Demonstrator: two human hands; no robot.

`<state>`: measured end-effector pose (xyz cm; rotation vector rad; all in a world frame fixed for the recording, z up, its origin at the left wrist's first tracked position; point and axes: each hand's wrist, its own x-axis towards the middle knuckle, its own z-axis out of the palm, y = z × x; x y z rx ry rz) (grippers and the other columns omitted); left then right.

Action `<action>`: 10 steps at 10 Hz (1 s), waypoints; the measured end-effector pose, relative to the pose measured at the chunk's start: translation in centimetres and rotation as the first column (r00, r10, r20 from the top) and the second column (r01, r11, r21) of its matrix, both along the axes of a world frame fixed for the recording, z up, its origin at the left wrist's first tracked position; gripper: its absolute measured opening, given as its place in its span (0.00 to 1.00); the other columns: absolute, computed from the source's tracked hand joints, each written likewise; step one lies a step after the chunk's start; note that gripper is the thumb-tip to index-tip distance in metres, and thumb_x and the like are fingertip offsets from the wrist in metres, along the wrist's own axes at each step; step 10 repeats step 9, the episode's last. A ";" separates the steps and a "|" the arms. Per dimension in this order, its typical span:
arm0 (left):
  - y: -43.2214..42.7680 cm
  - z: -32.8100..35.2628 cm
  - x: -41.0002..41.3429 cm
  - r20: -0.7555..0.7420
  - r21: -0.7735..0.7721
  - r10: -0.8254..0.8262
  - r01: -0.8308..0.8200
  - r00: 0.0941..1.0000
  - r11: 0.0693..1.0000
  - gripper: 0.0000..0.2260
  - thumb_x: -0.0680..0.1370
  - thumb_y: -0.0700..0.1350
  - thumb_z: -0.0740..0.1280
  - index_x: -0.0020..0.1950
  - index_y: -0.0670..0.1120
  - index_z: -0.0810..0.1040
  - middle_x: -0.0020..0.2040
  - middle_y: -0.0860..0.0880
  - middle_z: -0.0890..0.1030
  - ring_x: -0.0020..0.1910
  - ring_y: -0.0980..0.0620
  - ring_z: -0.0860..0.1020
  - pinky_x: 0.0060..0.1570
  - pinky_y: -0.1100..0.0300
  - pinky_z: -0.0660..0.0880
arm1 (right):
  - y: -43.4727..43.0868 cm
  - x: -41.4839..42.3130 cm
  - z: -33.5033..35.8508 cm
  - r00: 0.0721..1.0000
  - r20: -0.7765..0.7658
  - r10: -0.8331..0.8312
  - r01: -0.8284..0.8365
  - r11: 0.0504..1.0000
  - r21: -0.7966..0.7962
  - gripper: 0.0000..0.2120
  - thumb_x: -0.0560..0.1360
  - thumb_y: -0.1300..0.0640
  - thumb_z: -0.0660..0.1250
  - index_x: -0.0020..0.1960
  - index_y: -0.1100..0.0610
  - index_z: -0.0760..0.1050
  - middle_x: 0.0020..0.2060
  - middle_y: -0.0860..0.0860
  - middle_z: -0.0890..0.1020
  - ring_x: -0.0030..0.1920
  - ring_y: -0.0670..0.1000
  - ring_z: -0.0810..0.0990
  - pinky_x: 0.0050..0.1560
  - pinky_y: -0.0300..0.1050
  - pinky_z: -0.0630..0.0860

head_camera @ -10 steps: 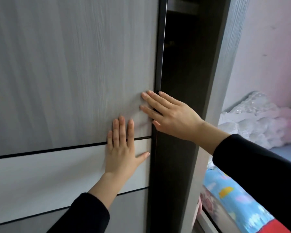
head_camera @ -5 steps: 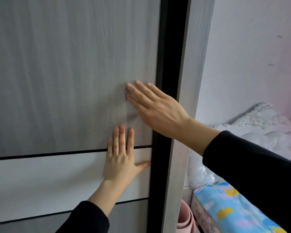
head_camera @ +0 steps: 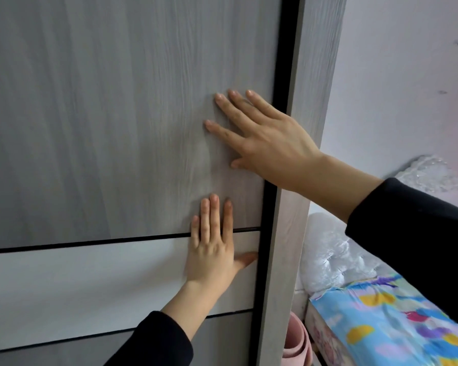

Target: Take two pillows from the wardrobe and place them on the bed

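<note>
Both hands lie flat against the sliding wardrobe door, a grey wood-grain panel crossed lower down by a paler band set between thin black lines. The left hand points straight up, palm on the door, its fingers close together and straddling the upper black line, so the fingertips rest on the grey panel and the palm on the pale band. Its thumb sticks out to the right and reaches the door's black edge strip. The grip is released: nothing is held, only pressed.

The right hand comes in from the right, higher up, with fingers spread and slanting up to the left. Fingertips and thumb tip touch the grey panel, while the heel of the hand crosses over the black edge strip and the wardrobe side post. This grip is released too, empty and flat on the door.

The door stands against the side post, and no pillows can be seen. Right of the wardrobe, the bed carries a blue patterned cover, with crinkled clear plastic wrapping heaped at its head. A pink rolled item stands between the post and the bed.
</note>
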<state>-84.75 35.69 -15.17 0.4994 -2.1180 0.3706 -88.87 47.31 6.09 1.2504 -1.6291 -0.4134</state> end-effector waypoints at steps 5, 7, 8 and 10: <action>1.3 -0.1 -1.1 -0.014 -0.035 -0.012 0.011 1.000 0.999 0.50 0.67 0.72 0.58 0.76 0.40 0.47 0.76 0.40 0.46 0.76 0.41 0.38 0.72 0.45 0.44 | 1.2 0.1 0.5 0.999 0.033 -0.043 0.044 0.999 -0.027 0.34 0.75 0.49 0.67 0.75 0.55 0.55 0.76 0.62 0.54 0.76 0.61 0.53 0.73 0.50 0.36; 1.8 0.5 -0.6 -0.005 -0.034 0.001 -0.001 1.000 0.999 0.52 0.64 0.73 0.61 0.75 0.40 0.51 0.74 0.38 0.54 0.75 0.40 0.52 0.73 0.45 0.51 | 1.0 0.4 -0.1 0.989 0.148 -0.012 0.024 0.997 -0.079 0.35 0.73 0.52 0.69 0.75 0.54 0.56 0.76 0.60 0.54 0.76 0.59 0.53 0.75 0.50 0.42; 2.1 1.2 0.1 0.016 -0.029 -0.004 0.005 1.000 1.000 0.53 0.62 0.73 0.63 0.74 0.40 0.53 0.74 0.39 0.56 0.74 0.41 0.56 0.69 0.45 0.58 | 1.2 0.9 -0.1 0.972 0.235 0.026 -0.004 0.996 -0.094 0.34 0.74 0.52 0.68 0.75 0.52 0.55 0.77 0.57 0.51 0.77 0.57 0.50 0.76 0.49 0.45; 1.3 1.4 1.3 0.050 -0.066 -0.057 0.061 0.997 0.996 0.51 0.63 0.72 0.65 0.75 0.42 0.54 0.75 0.40 0.56 0.75 0.42 0.54 0.70 0.48 0.59 | 2.2 2.5 0.0 0.904 0.403 0.143 -0.059 0.975 -0.214 0.33 0.75 0.50 0.67 0.75 0.50 0.56 0.77 0.52 0.55 0.77 0.52 0.52 0.76 0.47 0.51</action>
